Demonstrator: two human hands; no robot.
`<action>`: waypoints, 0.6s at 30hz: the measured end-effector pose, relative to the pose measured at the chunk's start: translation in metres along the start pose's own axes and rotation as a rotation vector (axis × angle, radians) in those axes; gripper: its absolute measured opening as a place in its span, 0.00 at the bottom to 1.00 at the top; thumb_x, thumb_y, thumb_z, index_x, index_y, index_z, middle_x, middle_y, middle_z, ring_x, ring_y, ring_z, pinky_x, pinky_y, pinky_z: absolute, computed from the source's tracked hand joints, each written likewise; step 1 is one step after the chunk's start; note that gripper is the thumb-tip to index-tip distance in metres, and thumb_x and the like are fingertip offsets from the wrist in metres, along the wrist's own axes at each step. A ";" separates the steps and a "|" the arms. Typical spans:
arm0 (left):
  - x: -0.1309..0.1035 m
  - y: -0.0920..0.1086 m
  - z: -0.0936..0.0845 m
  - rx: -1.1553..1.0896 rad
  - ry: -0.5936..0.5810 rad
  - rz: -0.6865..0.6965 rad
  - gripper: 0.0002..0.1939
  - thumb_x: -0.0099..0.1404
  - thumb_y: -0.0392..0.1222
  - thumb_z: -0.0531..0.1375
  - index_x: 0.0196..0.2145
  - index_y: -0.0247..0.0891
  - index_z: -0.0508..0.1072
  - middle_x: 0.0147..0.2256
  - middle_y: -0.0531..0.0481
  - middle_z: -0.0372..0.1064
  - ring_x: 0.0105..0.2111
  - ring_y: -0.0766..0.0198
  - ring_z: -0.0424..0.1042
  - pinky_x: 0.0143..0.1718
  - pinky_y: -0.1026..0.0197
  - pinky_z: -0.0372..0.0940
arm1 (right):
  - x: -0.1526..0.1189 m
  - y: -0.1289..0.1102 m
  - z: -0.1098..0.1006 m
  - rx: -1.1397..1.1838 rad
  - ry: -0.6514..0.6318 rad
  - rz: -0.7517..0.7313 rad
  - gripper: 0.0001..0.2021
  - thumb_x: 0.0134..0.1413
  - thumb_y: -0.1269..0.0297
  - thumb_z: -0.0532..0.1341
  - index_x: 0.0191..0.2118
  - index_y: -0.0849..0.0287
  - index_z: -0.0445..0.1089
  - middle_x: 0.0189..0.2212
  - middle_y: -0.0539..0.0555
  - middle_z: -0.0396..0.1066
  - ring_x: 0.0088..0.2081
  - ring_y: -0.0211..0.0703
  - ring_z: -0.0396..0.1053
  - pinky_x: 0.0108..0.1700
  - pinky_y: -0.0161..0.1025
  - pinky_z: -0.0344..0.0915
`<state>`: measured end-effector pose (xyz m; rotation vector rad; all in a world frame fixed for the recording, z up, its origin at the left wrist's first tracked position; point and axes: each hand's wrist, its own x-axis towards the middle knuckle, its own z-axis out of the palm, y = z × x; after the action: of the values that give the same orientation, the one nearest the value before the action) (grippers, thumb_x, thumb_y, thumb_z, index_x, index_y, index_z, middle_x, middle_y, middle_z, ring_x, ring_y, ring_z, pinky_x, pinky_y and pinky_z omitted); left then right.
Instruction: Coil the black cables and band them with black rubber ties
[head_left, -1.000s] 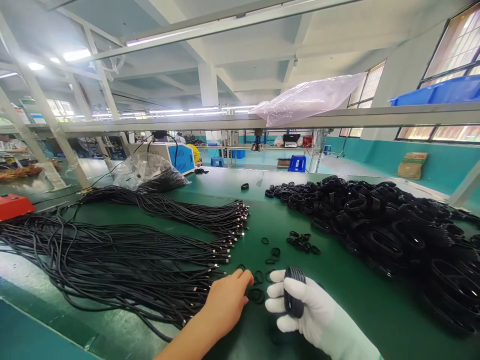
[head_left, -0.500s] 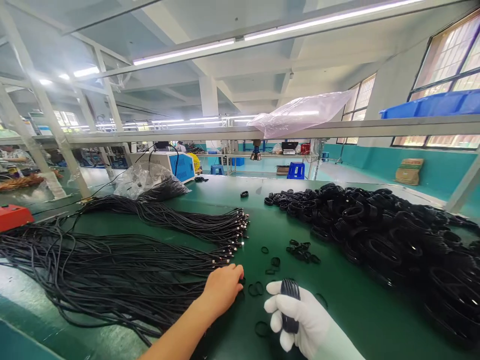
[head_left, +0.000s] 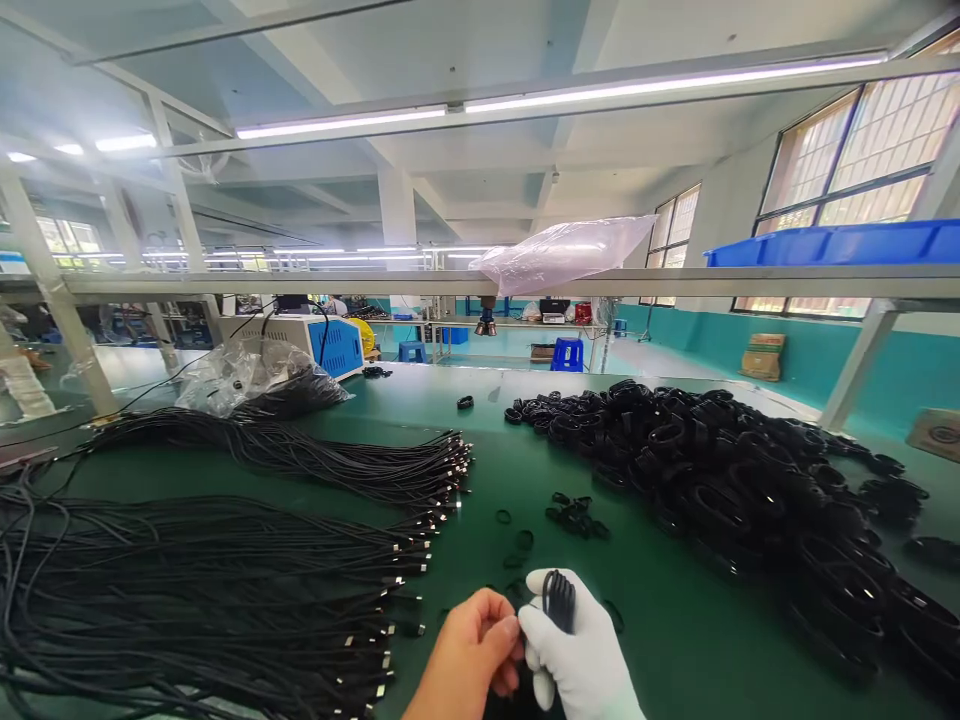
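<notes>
My right hand [head_left: 581, 650], in a white glove, is closed around a small coiled black cable [head_left: 559, 598] whose loops stick up above the fingers. Beside it, my bare left hand [head_left: 480, 645] has thumb and fingers pinched together, close against the gloved fingers. Whatever the pinch holds is too small or hidden to make out. Just beyond both hands lie a few loose black bands [head_left: 524, 540] and a little heap of them [head_left: 576, 517].
Long black cables [head_left: 225, 560] with metal plug ends cover the left of the green table [head_left: 480, 470]. A large pile of coiled black cables [head_left: 697, 480] lies on the right. Farther back are a clear plastic bag [head_left: 240, 375], a blue-and-white machine [head_left: 330, 345] and an overhead shelf rail [head_left: 420, 284].
My left hand has moved from the cable ends and loose bands to the coil, its fingers now pinched. The right hand still grips the coil, now tilted differently. The view has turned slightly right.
</notes>
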<state>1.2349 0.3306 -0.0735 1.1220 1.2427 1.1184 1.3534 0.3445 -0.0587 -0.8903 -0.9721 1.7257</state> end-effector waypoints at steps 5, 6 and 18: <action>-0.013 0.007 -0.007 -0.196 0.018 -0.004 0.22 0.46 0.61 0.60 0.24 0.41 0.59 0.20 0.57 0.63 0.13 0.74 0.53 0.14 0.67 0.47 | -0.013 -0.011 -0.008 0.434 -0.297 0.193 0.23 0.31 0.59 0.71 0.37 0.60 0.67 0.19 0.46 0.65 0.17 0.27 0.57 0.19 0.26 0.52; -0.019 0.014 -0.011 -0.260 -0.007 -0.004 0.21 0.48 0.60 0.58 0.25 0.41 0.59 0.23 0.56 0.64 0.13 0.75 0.52 0.14 0.67 0.46 | -0.015 -0.014 -0.010 0.401 -0.364 0.186 0.23 0.30 0.59 0.71 0.36 0.60 0.68 0.19 0.46 0.64 0.17 0.26 0.56 0.21 0.27 0.52; -0.051 0.079 -0.041 1.017 -0.236 0.104 0.09 0.47 0.39 0.67 0.29 0.48 0.78 0.29 0.56 0.68 0.34 0.60 0.67 0.32 0.64 0.56 | -0.018 -0.042 -0.004 -0.395 -0.298 0.128 0.13 0.33 0.76 0.57 0.31 0.59 0.63 0.15 0.41 0.60 0.14 0.29 0.54 0.17 0.29 0.49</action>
<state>1.1926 0.2901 0.0102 2.0103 1.6064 0.3411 1.3777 0.3386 -0.0205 -0.9752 -1.5205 1.8412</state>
